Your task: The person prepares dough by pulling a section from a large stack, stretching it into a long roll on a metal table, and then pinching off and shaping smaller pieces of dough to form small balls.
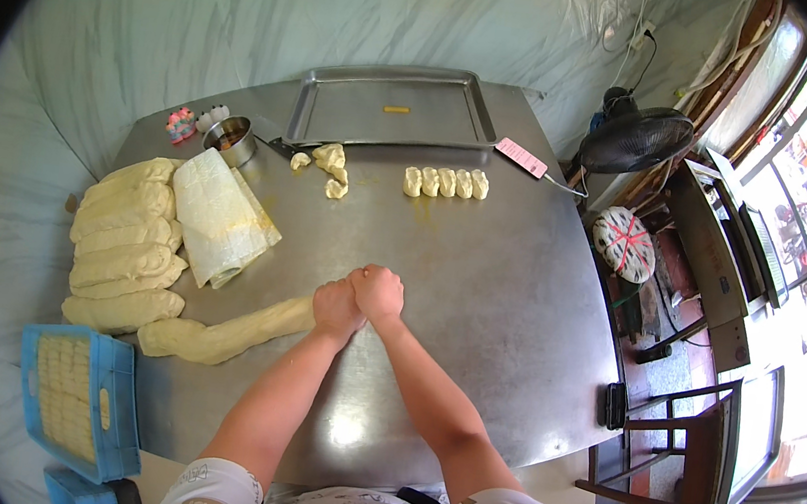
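Observation:
A long rope of pale dough [227,336] lies slantwise on the steel table. My left hand [339,306] is closed around its right end. My right hand [377,291] presses against the left one, fingers curled; what is inside it is hidden. Farther back stands a row of several small dough pieces [447,182], side by side. To their left are irregular dough scraps [331,162]. Several thick dough logs [125,240] are stacked at the table's left side, with a folded, stained whitish sheet [219,214] against them.
A metal tray [390,118] lies along the back of the steel table [489,293]. Left of it are a knife [282,146] and a metal bowl [233,140]. A blue crate [114,405] is at the left front corner. At right stand a black fan [636,141] and a stool [624,243].

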A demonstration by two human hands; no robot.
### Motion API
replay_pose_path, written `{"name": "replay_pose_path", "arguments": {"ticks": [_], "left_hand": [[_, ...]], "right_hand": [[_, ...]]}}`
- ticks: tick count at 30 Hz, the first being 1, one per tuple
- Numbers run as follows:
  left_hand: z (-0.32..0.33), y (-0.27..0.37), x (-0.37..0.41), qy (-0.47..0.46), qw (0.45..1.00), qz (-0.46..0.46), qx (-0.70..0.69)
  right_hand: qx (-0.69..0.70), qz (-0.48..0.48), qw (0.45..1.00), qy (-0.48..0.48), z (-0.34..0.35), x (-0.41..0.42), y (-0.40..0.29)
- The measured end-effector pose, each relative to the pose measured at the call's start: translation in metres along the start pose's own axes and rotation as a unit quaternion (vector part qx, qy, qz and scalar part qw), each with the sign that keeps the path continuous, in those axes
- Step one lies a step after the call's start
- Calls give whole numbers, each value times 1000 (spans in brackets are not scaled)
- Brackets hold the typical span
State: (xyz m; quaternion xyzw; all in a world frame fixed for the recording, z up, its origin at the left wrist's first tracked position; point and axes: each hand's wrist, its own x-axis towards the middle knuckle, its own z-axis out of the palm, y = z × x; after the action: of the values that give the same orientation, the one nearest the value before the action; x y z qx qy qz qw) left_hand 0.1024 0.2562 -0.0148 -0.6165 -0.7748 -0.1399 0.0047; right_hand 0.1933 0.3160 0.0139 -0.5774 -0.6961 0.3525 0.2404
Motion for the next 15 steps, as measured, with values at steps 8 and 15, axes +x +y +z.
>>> {"name": "replay_pose_path", "arguments": {"ticks": [8, 15], "left_hand": [[-17, -5, 2, -16, 995, -56, -78], [-51, -22, -42, 5, 993, 31, 115]], "right_hand": [[253, -270, 910, -186, -108, -29, -9], [165, -99, 975, 110, -195, 178, 150]]}}
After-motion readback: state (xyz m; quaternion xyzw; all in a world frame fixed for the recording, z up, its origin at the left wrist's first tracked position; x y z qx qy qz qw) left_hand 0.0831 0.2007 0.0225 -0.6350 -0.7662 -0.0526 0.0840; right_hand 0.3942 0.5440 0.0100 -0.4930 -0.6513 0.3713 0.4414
